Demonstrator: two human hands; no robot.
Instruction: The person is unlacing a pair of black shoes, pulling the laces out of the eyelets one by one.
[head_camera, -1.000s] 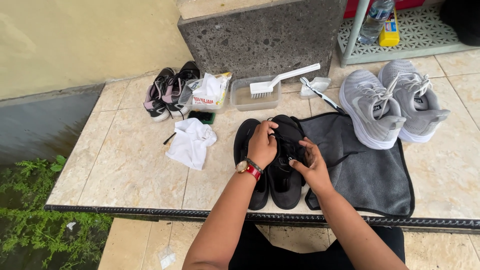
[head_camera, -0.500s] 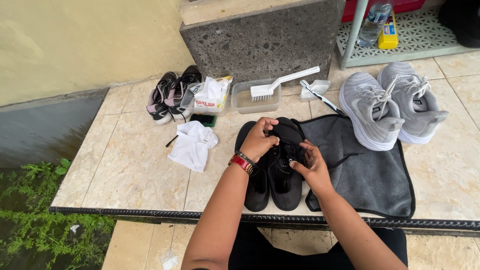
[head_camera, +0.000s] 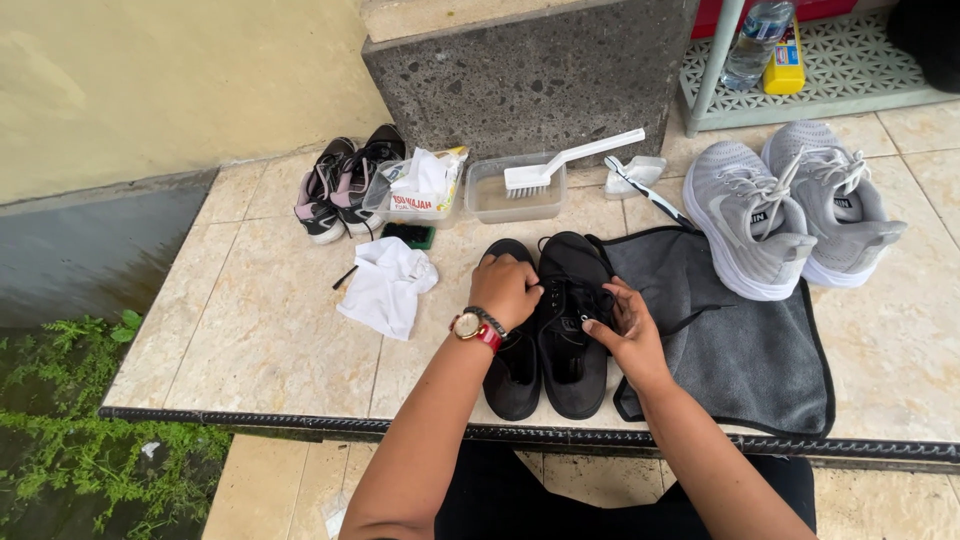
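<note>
A pair of black shoes (head_camera: 572, 352) lies side by side on the tiled ledge, partly on a dark grey towel (head_camera: 745, 340). My left hand (head_camera: 505, 290), with a red-strapped watch on the wrist, rests curled over the upper part of the shoes at the laces. Pinching a black lace at the right shoe's tongue is my right hand (head_camera: 618, 328). The left shoe (head_camera: 512, 375) is largely hidden under my left hand and wrist.
Grey sneakers (head_camera: 790, 215) stand at the right. A white brush (head_camera: 565, 165) lies on a clear tub (head_camera: 515, 195). A white cloth (head_camera: 388, 287), a packet-filled container (head_camera: 415, 190) and dark pink-trimmed shoes (head_camera: 338, 185) sit left. The ledge edge (head_camera: 300, 420) drops to greenery.
Both hands shifted slightly over the black shoes while working the laces; the shoes stay in place. The camera view moved a little.
</note>
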